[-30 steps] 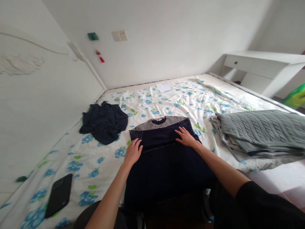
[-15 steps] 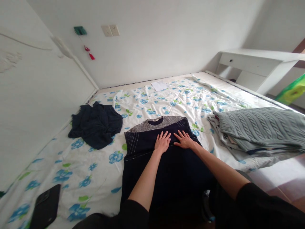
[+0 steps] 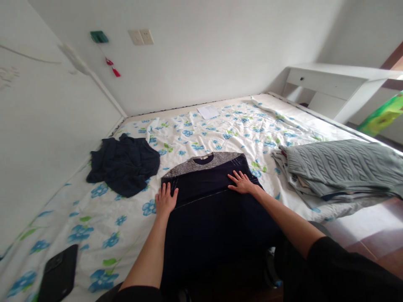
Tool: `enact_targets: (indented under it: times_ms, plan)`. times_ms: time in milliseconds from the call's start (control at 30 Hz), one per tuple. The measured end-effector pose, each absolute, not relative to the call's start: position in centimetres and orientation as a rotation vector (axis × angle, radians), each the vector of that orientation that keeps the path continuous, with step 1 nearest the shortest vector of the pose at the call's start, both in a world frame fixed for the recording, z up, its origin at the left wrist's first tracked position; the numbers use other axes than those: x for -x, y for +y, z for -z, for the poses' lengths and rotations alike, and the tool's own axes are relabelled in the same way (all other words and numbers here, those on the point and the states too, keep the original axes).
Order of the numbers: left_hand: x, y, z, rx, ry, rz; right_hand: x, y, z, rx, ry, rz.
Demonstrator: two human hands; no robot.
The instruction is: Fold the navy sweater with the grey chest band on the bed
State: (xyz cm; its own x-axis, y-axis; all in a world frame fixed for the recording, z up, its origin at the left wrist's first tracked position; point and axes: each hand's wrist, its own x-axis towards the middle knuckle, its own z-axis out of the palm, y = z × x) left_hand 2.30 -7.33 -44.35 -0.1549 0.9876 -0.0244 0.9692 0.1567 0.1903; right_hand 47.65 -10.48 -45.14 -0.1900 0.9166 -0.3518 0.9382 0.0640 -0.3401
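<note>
A dark navy shirt (image 3: 201,222) with a grey speckled yoke lies spread on the bed, its collar toward the wall. My left hand (image 3: 166,200) rests flat on the shirt's left edge near the sleeve, fingers stretched out. Palm down, my right hand (image 3: 242,183) presses on the right side of the chest with fingers spread. Neither hand grips the cloth. The lower part of the shirt runs toward me and blends into dark shadow.
Left of the shirt lies a crumpled dark garment (image 3: 124,164). Folded clothes topped by a grey cable-knit sweater (image 3: 343,167) are stacked at right. A black phone (image 3: 58,272) is at lower left, a white paper (image 3: 208,112) near the wall. The floral bedsheet (image 3: 189,134) has wrinkles.
My left hand has moved left from the middle of the chest to the shirt's left edge. My right hand stays in nearly the same place on the shirt. The view has shifted slightly.
</note>
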Motion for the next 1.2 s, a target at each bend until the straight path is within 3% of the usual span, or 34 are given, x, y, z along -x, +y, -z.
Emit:
enact_targets:
  times_ms: [167, 300, 567, 667, 967, 1100, 1200]
  plan:
    - [-2.3, -7.5, 45.7, -1.977, 2.320, -0.307, -46.3, -9.0, 42.9, -2.092, 2.216, 0.779]
    - [-2.0, -7.5, 46.3, -1.973, 2.320, -0.326, -40.2, -7.0, 41.0, -2.294, 2.277, 0.663]
    - [-1.5, -7.5, 46.7, -1.965, 2.302, -0.360, -26.4, -5.8, 42.7, -1.815, 2.749, 0.726]
    - [-1.5, -7.4, 46.8, -1.955, 2.296, -0.366, -29.1, -5.5, 44.7, -1.834, 2.687, 0.723]
    - [-1.6, -7.2, 45.5, -1.897, 2.277, -0.304, -48.7, -4.9, 48.7, -2.319, 2.296, 0.493]
    - [-4.1, -6.7, 44.6, -1.933, 2.362, -0.406, -50.3, -5.0, 50.0, -2.346, 2.226, 0.478]
    - [-7.3, -5.7, 44.6, -2.329, 2.033, -0.410, -49.9, -4.9, 50.3, -2.340, 2.208, 0.477]
